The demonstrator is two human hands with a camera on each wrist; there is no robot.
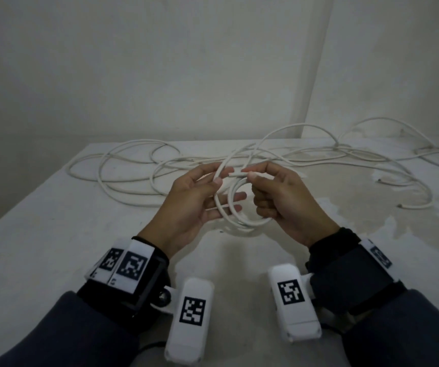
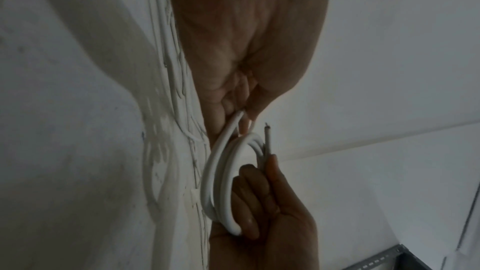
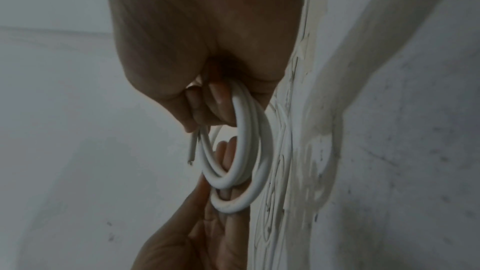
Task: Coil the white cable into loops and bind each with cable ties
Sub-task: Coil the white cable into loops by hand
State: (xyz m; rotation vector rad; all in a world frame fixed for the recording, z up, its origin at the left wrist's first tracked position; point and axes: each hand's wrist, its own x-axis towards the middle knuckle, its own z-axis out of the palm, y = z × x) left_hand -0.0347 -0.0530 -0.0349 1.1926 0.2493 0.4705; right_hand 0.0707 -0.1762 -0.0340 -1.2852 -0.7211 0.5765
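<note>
Here the small coil [image 1: 239, 207] is held above the table [image 1: 54, 234], between the two hands, and the step in hand is judged to be the winding of another turn; each new turn is best laid flush against the ones already made, so that the loops keep one size and none springs out. The cut end [image 1: 235, 175] is pinched between thumb and forefinger of the right hand [image 1: 287, 200], whose other fingers are curled round the coil's right side; that pinch should be kept firm while slack is fed in. The left hand [image 1: 194, 205] is seen with its thumb and forefinger closed on a strand near the top, its lower fingers stretched straight through the ring as a support; the turns should be gathered there before any tie is fetched.

The white cable [image 1: 123, 165] is round, smooth and rather stiff; two or three turns are wound, a bare core shows at the cut tip, and the long remainder lies in loose tangled curves across the far side of the table; no cable tie can be made out.
</note>
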